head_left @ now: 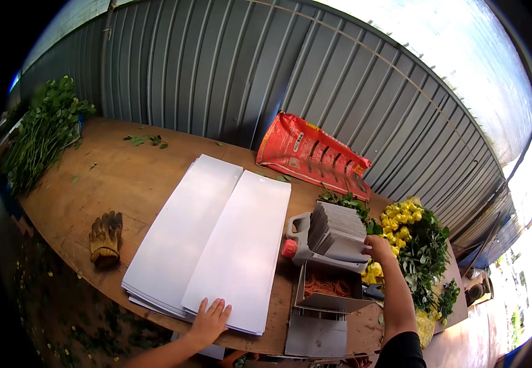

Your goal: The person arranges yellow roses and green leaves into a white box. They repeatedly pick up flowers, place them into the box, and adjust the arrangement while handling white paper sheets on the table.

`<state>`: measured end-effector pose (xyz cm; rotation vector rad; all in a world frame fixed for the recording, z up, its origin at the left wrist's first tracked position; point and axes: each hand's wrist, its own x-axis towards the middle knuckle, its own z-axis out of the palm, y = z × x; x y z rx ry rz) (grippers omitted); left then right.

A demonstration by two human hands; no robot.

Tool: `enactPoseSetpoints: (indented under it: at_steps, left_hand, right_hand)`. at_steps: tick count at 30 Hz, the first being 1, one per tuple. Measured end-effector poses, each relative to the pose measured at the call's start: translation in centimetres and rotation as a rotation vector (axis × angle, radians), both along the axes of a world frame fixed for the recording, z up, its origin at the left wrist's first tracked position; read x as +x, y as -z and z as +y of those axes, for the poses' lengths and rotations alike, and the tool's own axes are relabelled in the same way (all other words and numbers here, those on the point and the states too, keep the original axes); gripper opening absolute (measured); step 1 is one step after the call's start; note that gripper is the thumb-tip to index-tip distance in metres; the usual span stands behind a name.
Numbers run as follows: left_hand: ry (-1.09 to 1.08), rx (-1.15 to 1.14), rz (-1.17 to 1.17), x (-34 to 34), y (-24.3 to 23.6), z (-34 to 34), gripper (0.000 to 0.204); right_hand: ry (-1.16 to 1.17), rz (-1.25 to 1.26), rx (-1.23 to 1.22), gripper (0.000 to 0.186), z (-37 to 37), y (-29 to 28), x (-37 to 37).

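My left hand (pixel 211 322) lies flat with its fingers apart on the near edge of a stack of white sheets (pixel 241 251). A second white stack (pixel 183 214) sits close beside it on the left. On the right, my right hand (pixel 378 247) pinches the right edge of a grey card (pixel 346 246) at the front of a bundle of grey cards (pixel 335 222). These cards stand in a cut-open grey plastic jug (pixel 301 245) with a red cap. Below the jug, a metal box (pixel 333 302) holds orange-red rubber bands (pixel 326 286).
Yellow roses (pixel 401 219) with leafy stems lie at the right, near my right forearm. A red plastic bag (pixel 312 156) leans against the corrugated metal wall (pixel 217 73). On the wooden table (pixel 119 168) are a stained work glove (pixel 105 239) and, far left, green stems (pixel 42 138).
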<state>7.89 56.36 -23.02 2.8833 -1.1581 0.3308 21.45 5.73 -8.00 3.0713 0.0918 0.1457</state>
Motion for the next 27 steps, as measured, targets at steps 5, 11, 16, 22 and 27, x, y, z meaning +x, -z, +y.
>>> enactPoseSetpoints:
  at_steps: [5,11,16,22,27]
  left_hand:
    - [0.050,-0.039,0.091,1.1,-3.3,-0.6,0.052]
    - [0.078,-0.100,0.150,0.8,-2.3,-1.3,0.040]
    - [0.006,-0.057,0.098,-1.5,-1.3,-2.1,0.040]
    - [0.079,-0.039,0.093,-2.3,0.1,-1.7,0.037]
    - [-0.195,-0.419,0.184,0.3,-4.2,2.3,0.043]
  right_hand:
    - [-0.025,0.091,0.203,0.027,-0.3,-3.6,-0.6]
    - [-0.321,-0.075,0.657,0.015,-3.1,-4.2,-0.7]
    - [-0.247,-0.142,1.105,0.015,-4.7,-4.4,-4.7]
    - [-0.234,-0.186,1.750,0.017,-5.1,-2.3,-8.6]
    - [-0.187,-0.181,1.810,0.019,-4.1,-1.0,-10.8]
